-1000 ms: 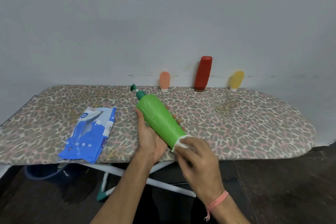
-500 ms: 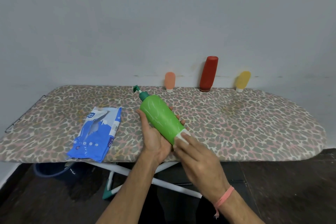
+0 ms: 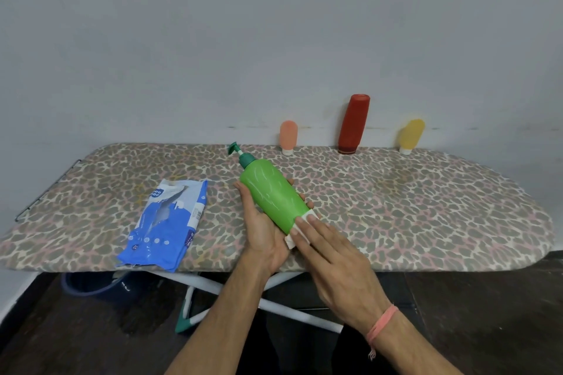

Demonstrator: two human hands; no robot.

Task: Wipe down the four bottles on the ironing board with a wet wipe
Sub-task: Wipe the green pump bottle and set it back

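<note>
bare board point(image 3: 411, 207) right; wipes pack point(image 3: 166, 225) left

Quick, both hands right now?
Left hand: holds the green pump bottle.
Right hand: open, straight fingers pressing the wet wipe on its base.

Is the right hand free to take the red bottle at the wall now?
Probably not yet: the right hand presses a wipe on the green bottle. The board before the red bottle looks bare.

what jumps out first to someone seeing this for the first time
A bright green plastic pump bottle lies tilted in the left hand mid-frame, while the right hand presses a white wet wipe on its base. Behind, a tall red bottle stands by the wall on the leopard-print ironing board.
</note>
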